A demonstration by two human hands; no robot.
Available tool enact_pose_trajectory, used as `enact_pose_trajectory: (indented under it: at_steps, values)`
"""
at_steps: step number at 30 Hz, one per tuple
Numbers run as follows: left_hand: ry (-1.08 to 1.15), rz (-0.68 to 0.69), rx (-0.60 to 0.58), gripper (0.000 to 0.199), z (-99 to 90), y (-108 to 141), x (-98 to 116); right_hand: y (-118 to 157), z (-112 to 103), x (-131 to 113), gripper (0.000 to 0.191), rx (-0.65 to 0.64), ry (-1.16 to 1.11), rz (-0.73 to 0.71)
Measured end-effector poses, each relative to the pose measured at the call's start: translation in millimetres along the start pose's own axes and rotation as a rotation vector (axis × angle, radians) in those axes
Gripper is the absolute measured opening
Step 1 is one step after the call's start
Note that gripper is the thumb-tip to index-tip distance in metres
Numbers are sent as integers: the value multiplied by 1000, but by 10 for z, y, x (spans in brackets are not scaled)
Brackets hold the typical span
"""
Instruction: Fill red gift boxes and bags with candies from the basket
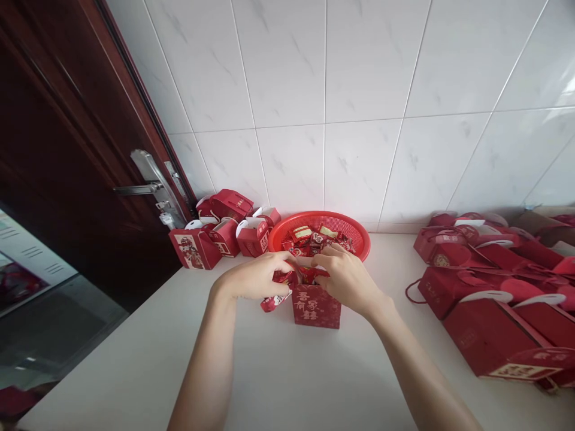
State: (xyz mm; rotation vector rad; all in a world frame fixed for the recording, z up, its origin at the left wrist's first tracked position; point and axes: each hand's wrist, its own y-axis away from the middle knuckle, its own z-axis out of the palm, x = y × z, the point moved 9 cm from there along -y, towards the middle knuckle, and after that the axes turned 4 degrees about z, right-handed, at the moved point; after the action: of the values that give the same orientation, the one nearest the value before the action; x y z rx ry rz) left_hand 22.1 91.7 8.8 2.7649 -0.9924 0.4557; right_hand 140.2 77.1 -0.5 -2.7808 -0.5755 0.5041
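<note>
1. Holding the top of a small red box [316,306], my left hand [258,276] and right hand [344,276] meet over its open mouth, fingers curled in on the flaps and on red wrapped sweets [275,299]; one wrapper hangs below my left fingers.
2. The box is square-sided card, matt red, and stands upright on the white counter [287,371], just in front of the basket. Gold Chinese characters are printed on its front; I cannot read them surely.
3. Behind my hands sits a round red plastic basket [354,230] with a perforated wall, holding a heap of small red and pale wrapped sweets.
4. Left of it stand several folded red boxes [224,236] with white handles.
5. To the right lies a stack of flat red boxes [489,299].
6. Glossy white tiles [359,90] back the counter; a dark wooden door [67,149] with a metal handle stands at the left.
</note>
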Motion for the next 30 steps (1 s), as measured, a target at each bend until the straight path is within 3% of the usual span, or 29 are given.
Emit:
enact_pose_trajectory:
  at_steps: [3, 7, 17, 23, 30]
  values:
    - [41, -14, -55, 16, 44, 3, 5, 41, -44, -55, 33, -2, -2, -26]
    - [65, 7, -44, 14, 25, 11, 50, 85, -30, -162, 30, -62, 7, -76]
    - [53, 6, -41, 17, 43, 11, 21, 117, 64, -191, 24, -179, -90, -47]
    - [76, 13, -57, 18, 67, 4, 7, 103, -13, -133, 24, -107, -173, -36]
    - [52, 12, -47, 23, 71, -7, -30, 78, 89, -125, 29, -161, -62, -35]
